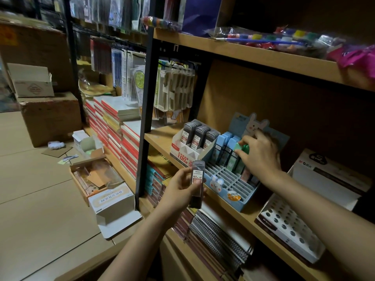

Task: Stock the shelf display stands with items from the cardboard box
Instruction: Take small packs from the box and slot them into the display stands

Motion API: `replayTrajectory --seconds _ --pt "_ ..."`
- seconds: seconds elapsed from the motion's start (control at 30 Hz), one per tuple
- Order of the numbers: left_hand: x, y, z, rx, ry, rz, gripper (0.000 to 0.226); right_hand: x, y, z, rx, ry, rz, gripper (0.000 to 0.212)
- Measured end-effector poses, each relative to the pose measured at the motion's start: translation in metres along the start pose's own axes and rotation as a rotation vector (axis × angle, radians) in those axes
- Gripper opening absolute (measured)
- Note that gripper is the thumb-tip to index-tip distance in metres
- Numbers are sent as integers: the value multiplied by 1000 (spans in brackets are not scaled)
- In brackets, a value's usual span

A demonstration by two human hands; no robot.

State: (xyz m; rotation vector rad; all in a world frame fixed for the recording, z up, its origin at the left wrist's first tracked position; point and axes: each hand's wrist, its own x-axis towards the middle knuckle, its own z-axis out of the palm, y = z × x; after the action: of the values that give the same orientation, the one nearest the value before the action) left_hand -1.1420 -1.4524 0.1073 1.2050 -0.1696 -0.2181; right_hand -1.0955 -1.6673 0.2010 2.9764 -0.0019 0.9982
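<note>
My left hand (178, 189) grips a stack of dark pencil-lead cases (196, 184) in front of the shelf edge. My right hand (258, 154) pinches a green eraser pack (239, 148) at the back rows of a blue bunny display stand (227, 183) with a white slotted grid. Blue and green packs (225, 148) stand in its rear slots. To the left, a white and red display box (182, 154) holds three rows of dark lead cases (197, 134). An open cardboard box (95, 175) sits on the floor at left.
A white tray with round holes (290, 226) and a white carton (328, 179) stand on the shelf at right. Spiral notebooks (219, 234) lie on the shelf below. Red notebook stacks (113, 126), a white box (111, 201) and brown cartons (48, 118) crowd the floor at left.
</note>
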Motion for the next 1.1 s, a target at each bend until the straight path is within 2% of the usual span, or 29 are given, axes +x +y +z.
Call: replayTrajectory --seconds 0.13,0.2,0.3,0.37,0.4,0.53,0.63,0.73,0.8,0.87,0.93,1.1 --pt "-5 1 3 52 24 38 34 0 -2 -6 -6 8 -35 37" --pt "-7 3 5 74 37 63 33 -4 -11 -14 219 11 -95 36" --pt "-8 9 6 88 55 91 26 -11 -36 -21 586 -254 -132 22" --pt "-8 14 5 110 62 110 22 -12 -50 -23 722 -412 -122 23" --pt "-7 16 4 138 62 120 22 -12 -55 -24 761 -436 -128 23" --pt "0 23 -1 178 45 131 21 -3 -65 -22 761 -431 -152 14" --pt "18 29 -7 236 72 124 23 20 -61 -26 746 -337 -100 14" --pt "39 34 -16 292 230 137 42 54 -56 -31 781 -133 -25 13" --pt "53 37 -18 367 309 141 71 71 -60 -29 764 -47 -34 11" --pt "67 36 -20 510 347 135 97 84 -71 -21 740 -24 -73 9" --pt "79 35 -19 576 341 139 111 93 -82 -10 708 -16 -107 9" --pt "98 30 -19 486 254 121 126 106 -95 17 644 -70 -121 9"
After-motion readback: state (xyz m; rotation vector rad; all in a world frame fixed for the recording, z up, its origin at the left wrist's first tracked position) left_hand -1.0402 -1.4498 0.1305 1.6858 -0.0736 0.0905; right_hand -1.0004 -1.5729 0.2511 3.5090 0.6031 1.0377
